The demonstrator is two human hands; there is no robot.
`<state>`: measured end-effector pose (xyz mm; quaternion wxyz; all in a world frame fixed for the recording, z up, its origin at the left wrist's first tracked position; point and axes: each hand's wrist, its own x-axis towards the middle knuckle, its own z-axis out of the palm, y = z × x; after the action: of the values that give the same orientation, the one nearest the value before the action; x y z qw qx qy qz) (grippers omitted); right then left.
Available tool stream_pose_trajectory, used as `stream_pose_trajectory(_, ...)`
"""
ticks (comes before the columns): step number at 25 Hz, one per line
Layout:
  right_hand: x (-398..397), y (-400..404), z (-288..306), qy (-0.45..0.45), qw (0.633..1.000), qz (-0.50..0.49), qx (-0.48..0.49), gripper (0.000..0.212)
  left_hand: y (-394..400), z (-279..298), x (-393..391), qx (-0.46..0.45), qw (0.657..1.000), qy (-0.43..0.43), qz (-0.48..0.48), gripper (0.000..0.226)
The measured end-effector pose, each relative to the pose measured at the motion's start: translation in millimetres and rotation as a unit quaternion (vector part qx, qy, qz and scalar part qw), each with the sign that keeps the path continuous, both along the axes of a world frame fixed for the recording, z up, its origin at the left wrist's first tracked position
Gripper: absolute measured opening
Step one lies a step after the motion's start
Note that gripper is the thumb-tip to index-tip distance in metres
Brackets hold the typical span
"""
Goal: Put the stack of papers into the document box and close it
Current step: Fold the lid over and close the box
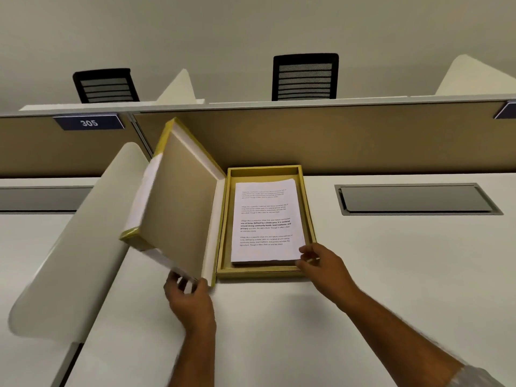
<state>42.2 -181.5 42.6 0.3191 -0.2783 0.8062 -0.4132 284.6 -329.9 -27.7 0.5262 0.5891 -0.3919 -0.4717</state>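
Observation:
A yellow document box (308, 208) lies on the white desk against the tan partition. The stack of printed papers (266, 222) lies flat inside its tray. The box lid (178, 202) is hinged on the left side and stands raised at a steep angle, its tan inside facing right. My left hand (187, 296) grips the lid's near bottom edge. My right hand (321, 263) rests at the tray's near right corner, fingertips touching the rim beside the papers' corner, fingers slightly apart and holding nothing.
A curved white divider (75, 247) rises just left of the lid. A grey cable hatch (416, 199) is set into the desk at right. The tan partition (363, 135) stands behind the box, with two black chairs beyond it.

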Motion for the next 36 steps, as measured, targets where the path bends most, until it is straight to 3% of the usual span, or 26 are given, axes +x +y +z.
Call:
stream_pose_trajectory(4,9,-7,14,-0.124,0.974,-0.091,-0.166,0.022,16,-5,-5,-0.152,0.97,-0.129,-0.137,0.061)
stream_pose_trajectory(8,13,-9,23,-0.197,0.939,-0.136,-0.247,0.03,26,-16,-8,-0.255,0.879,-0.342,-0.215,0.07)
stream_pose_trajectory(10,14,-5,22,-0.18,0.944,-0.144,-0.235,0.031,29,-21,-10,-0.281,0.848,-0.385,-0.233,0.076)
stream_pose_trajectory(14,6,10,1,-0.151,0.963,-0.16,-0.157,0.057,32,-21,-21,-0.306,0.805,-0.426,-0.276,0.072)
stream_pose_trajectory(18,-1,29,-30,-0.14,0.973,-0.172,-0.061,0.061,30,-21,-15,-0.284,0.759,-0.454,-0.371,0.072)
stream_pose_trajectory(19,0,33,-38,-0.129,0.977,-0.163,-0.041,0.06,27,-21,-11,-0.278,0.765,-0.431,-0.39,0.071)
stream_pose_trajectory(21,2,39,-52,-0.1,0.984,-0.148,-0.019,0.056,24,-22,-2,-0.249,0.814,-0.363,-0.379,0.064)
stream_pose_trajectory(23,1,40,-59,-0.077,0.987,-0.138,-0.011,0.051,23,-23,3,-0.201,0.875,-0.318,-0.304,0.052)
stream_pose_trajectory(25,-1,39,-61,-0.091,0.987,-0.134,-0.015,0.047,22,-24,2,-0.138,0.913,-0.284,-0.259,0.041)
stream_pose_trajectory(31,-7,25,-58,-0.048,0.992,-0.115,-0.019,0.044,14,-19,-2,-0.06,0.937,-0.227,-0.259,0.047)
stream_pose_trajectory(36,-19,9,-60,-0.011,0.996,-0.092,-0.01,0.045,-14,-10,-24,-0.026,0.932,-0.23,-0.28,0.051)
